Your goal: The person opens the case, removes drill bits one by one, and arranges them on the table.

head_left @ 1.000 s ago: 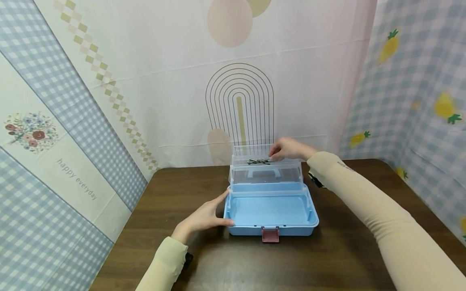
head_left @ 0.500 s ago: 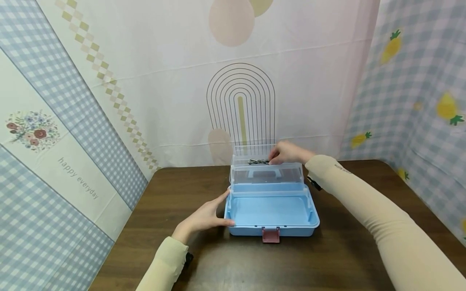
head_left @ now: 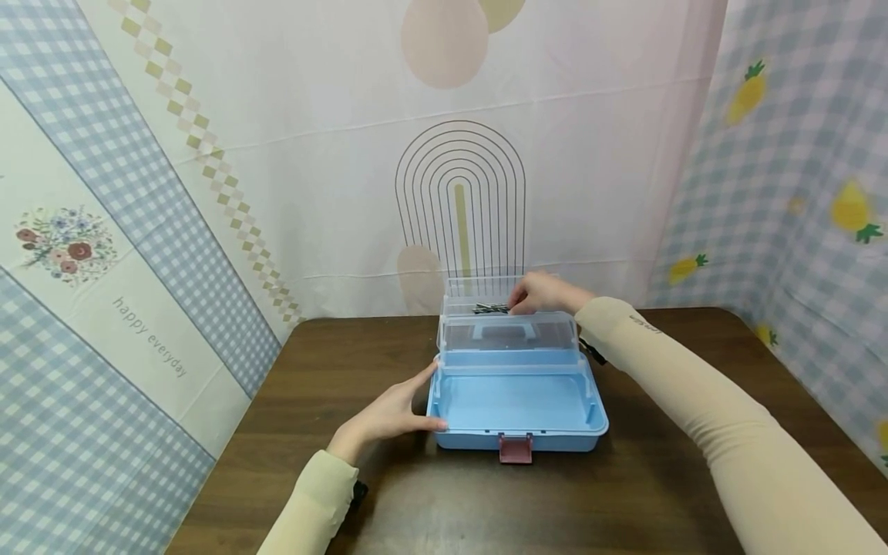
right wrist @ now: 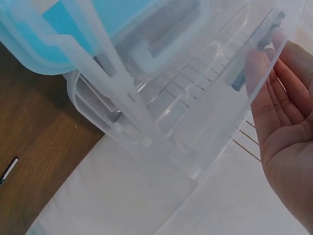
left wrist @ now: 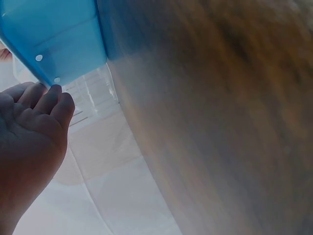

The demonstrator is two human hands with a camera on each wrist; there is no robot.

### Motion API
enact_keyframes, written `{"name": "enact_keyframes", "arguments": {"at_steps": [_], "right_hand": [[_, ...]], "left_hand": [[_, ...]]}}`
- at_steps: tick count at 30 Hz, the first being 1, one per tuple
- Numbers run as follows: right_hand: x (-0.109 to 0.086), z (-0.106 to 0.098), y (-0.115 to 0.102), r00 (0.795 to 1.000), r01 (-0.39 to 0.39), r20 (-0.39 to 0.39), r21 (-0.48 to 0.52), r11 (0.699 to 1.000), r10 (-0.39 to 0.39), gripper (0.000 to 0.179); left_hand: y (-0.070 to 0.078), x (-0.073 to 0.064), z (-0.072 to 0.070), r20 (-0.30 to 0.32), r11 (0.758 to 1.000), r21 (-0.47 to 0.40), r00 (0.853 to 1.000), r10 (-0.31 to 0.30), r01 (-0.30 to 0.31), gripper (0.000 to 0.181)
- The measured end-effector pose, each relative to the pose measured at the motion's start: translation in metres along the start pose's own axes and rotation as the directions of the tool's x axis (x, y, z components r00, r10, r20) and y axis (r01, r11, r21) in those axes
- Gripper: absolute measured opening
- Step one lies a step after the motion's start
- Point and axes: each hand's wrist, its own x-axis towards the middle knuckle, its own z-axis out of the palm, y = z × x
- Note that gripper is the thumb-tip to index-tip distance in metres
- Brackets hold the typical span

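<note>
The slim dark rods (head_left: 489,308) lie in the raised clear tray (head_left: 456,309) just left of the nearer right hand (head_left: 546,292), long axes running mostly sideways from it; whether it pinches one is unclear. The left hand (head_left: 387,411), spread, touches the blue box (head_left: 468,441).

Patterned cloth backdrop (head_left: 319,193) (pineapples (head_left: 747,99) too)

Box (head_left: 569,442) on table (head_left: 298,385), rods (head_left: 489,308) apparently in tray (head_left: 458,310).
</note>
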Motion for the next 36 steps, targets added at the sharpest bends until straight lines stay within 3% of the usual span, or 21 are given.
{"name": "enact_keyframes", "arguments": {"at_steps": [21, 36], "right_hand": [[0.025, -0.011, 0.016, 0.999, 0.031, 0.020, -0.076, 0.997, -0.029, 0.009], [0.011, -0.002, 0.010, 0.998, 0.053, -0.012, -0.070, 0.996, -0.054, 0.009]], "left_hand": [[0.004, 0.019, 0.003, -0.033, 1.000, -0.007, 0.999, -0.023, 0.023, 0.110], [0.003, 0.008, 0.001, -0.012, 1.000, 0.000, 1.000, -0.014, 0.014, 0.109]]}}
